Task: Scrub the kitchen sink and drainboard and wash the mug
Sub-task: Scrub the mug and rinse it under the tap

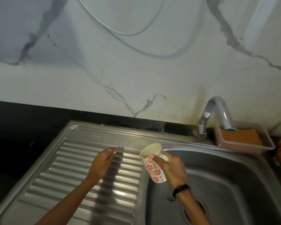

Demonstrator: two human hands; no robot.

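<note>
Mug held over the seam between drainboard and basin, with the tap far and to the right.

The right hand (168,168) grips the patterned mug (152,164) by its handle side, fingers curled round it. The mug is tilted, its long axis leaning with the open mouth up and toward the far left and its base down toward the near right. It hangs above the left rim of the sink basin (234,184). I can make out nothing inside it. The left hand (103,161) is flat and relaxed, holding nothing, over the ribbed drainboard (55,172) just left of the mug. The tap (215,114) stands far right of the mug, so the right hand is the nearer one for carrying it under the spout. Behind the tap, a plastic tray (266,143) holds an orange sponge (240,136). The basin looks empty of dishes.
</note>
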